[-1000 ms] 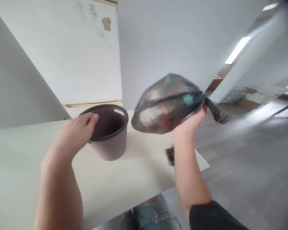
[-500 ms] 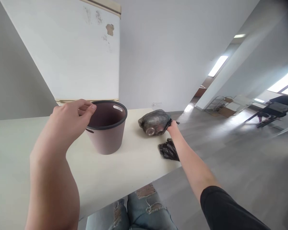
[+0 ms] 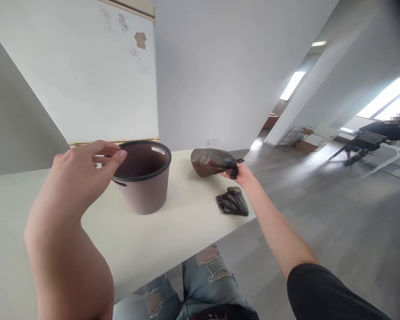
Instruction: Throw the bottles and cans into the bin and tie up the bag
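At counter (image 3: 186,218): right hand (image 3: 244,174) grips dark bag (image 3: 209,162) by neck; left hand (image 3: 82,175), narrowly parted, near bucket (image 3: 146,195) rim.

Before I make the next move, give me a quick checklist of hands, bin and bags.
1. Bin upright on the table: ok.
2. Bin's contents: cannot tell; its bottom is hidden.
3. Right hand holding the filled bag by its gathered neck: ok.
4. Filled bag's full weight on the table: cannot tell.
5. Left hand touching the bin: cannot tell; they overlap in view.
6. Crumpled black bag apart from the bin: ok.
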Available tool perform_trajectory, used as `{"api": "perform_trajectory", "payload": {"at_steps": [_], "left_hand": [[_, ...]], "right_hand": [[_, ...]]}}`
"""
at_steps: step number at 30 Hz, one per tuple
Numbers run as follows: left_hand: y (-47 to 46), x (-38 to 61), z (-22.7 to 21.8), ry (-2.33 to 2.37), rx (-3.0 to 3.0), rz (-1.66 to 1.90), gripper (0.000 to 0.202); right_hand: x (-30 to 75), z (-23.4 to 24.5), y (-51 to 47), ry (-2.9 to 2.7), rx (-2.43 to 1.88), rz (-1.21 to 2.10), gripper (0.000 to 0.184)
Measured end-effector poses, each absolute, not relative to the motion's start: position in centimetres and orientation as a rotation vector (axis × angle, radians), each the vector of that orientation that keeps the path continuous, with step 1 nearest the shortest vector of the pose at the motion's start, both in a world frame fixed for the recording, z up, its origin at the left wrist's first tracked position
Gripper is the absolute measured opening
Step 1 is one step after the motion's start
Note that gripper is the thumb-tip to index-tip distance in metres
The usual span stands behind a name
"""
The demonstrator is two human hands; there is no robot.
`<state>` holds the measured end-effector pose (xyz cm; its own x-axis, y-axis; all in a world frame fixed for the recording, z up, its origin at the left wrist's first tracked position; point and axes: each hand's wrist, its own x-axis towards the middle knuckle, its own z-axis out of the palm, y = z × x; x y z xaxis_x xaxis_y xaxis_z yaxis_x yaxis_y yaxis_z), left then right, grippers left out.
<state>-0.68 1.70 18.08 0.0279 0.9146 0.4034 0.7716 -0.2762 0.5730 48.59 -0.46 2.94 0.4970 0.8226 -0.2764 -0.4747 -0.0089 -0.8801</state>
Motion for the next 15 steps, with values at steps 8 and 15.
{"api": "perform_trajectory", "payload": {"at_steps": [8,15], "left_hand": [[1.6,-0.8,17.9,1.614,2.133,1.11,0.027],[0.6,-2.1,18.5,1.654,2.144,1.003,0.035]], "right_hand": [[46.8,3.8,-7.1,-0.403,-1.368,1.159,0.02],[42.0,2.1,-12.1,-0.65,-1.608,1.082,0.021]]}}
